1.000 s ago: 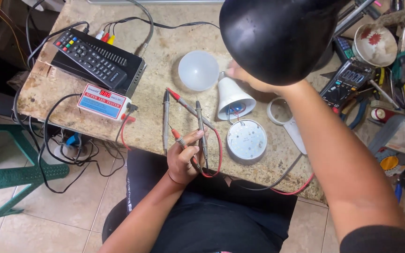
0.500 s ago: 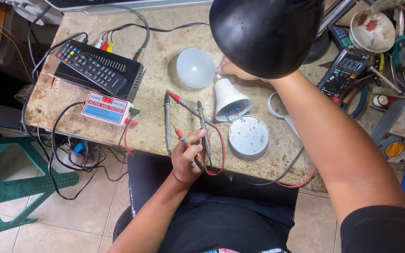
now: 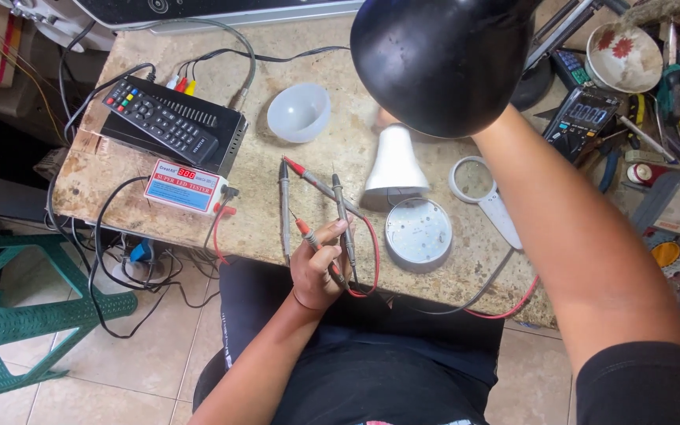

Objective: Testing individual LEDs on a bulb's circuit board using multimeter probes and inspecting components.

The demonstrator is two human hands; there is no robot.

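Red-tipped test probes [image 3: 332, 228] sit pinched in the closed left hand [image 3: 318, 271] at the table edge; the right hand's grip is hidden behind the black lamp [image 3: 442, 55]. Crossed tips could touch and short.

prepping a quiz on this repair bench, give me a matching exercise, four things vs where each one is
Things:
1. remote control
2. test probes
3. round metal disc
4. translucent dome

Places:
A. held in the left hand at the table's near edge
B. lying on top of the black box
C. just in front of the white bulb housing
D. left of the black lamp shade, open side up

Pairs: 1-B, 2-A, 3-C, 4-D
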